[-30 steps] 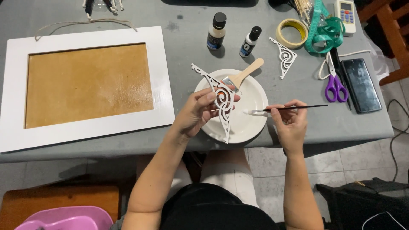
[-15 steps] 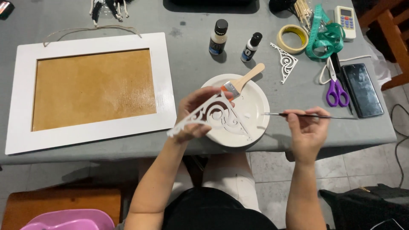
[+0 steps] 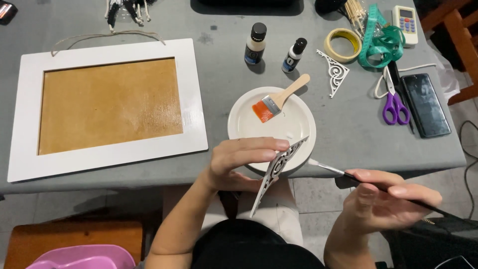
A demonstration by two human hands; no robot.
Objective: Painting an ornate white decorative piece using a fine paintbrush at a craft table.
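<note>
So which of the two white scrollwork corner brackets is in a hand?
The white scrollwork corner bracket over the plate's near rim, pinched by the left hand; the other bracket lies near the tape.

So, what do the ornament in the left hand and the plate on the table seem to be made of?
The ornament in the left hand looks like thin cut wood or board, painted matte white: flat, with pierced scrollwork. The plate seems to be glazed ceramic or plastic: smooth, white, with a soft shine. I cannot tell which.
</note>
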